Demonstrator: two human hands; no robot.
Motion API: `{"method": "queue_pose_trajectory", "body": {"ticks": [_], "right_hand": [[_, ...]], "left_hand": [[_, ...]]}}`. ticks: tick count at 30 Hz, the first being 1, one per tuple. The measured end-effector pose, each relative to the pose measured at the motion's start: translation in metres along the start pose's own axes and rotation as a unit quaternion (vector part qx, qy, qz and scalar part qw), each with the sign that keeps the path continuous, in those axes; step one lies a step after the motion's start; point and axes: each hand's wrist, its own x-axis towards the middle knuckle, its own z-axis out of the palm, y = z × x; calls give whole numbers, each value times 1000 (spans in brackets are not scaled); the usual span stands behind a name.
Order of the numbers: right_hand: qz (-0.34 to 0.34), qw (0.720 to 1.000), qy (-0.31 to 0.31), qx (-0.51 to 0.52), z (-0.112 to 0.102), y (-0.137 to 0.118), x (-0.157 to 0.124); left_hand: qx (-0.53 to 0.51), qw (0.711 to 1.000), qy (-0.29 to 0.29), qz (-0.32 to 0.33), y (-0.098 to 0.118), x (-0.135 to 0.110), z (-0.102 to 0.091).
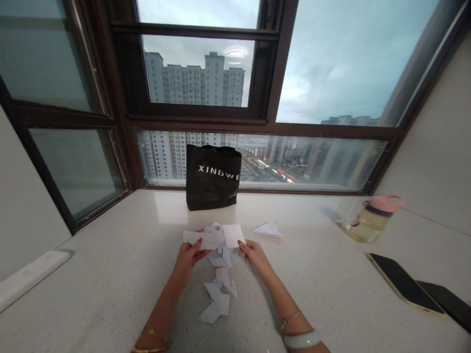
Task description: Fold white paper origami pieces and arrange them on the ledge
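My left hand pinches a white folded paper strip between thumb and fingers. My right hand grips the lower right corner of a white paper square, whose left edge meets the strip's right end. Whether the two papers are joined cannot be made out. Under and in front of the hands, several folded paper pieces lie in a loose line on the white counter. A flat folded paper triangle rests apart, beyond my right hand.
A black bag stands by the window behind the papers. On the right are a pink-lidded water bottle, a phone and another dark flat device partly cut off. A long white object lies along the left wall.
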Motion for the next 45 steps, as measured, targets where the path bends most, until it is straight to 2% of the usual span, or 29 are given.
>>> {"method": "queue_pose_trajectory", "body": {"ticks": [3, 4, 5, 7, 10, 13, 16, 22, 25, 27, 29, 31, 33, 37, 41, 45], "right_hand": [[-63, 985, 134, -90, -3, 6, 1], [-85, 978, 163, -93, -1, 5, 0], [-98, 978, 168, -82, 1, 3, -1], [-90, 989, 112, -34, 9, -3, -4], [-42, 998, -18, 46, 19, -7, -9], [-26, 996, -82, 27, 21, -6, -12], [-46, 995, -82, -45, 16, -4, -11], [-59, 994, -21, -90, 11, -4, 0], [-86, 977, -19, -196, 9, -2, 10], [-84, 952, -37, -292, 8, -1, 17], [-74, 934, -44, -346, 11, -1, 23], [-75, 925, -34, -370, 19, -3, 30], [-91, 904, -43, -415, 31, -7, 35], [-103, 855, -120, -495, 57, -15, 46], [-91, 859, -134, -485, 66, -20, 58], [-84, 886, -113, -441, 54, -29, 75]], "left_hand": [[-10, 1000, 12, 16, 7, 0, -2], [-10, 1000, 11, 14, 8, 0, -2], [-8, 1000, 6, 7, 8, -1, -1], [5, 1000, -11, -17, 6, -2, 1], [39, 995, -55, -69, 0, -6, 5], [72, 987, -93, -110, -6, -10, 8], [105, 983, -95, -118, -8, -11, 9], [95, 989, -63, -94, -7, -5, 4], [31, 999, 33, -16, -2, 5, -8], [-23, 993, 109, 49, 2, 12, -17], [-67, 982, 152, 86, 5, 16, -24], [-87, 981, 150, 85, 7, 18, -27], [-86, 986, 124, 68, 7, 18, -28], [-82, 991, 92, 52, 5, 17, -27], [-103, 988, 101, 58, 8, 18, -29], [-157, 975, 130, 88, 16, 19, -31]]}}
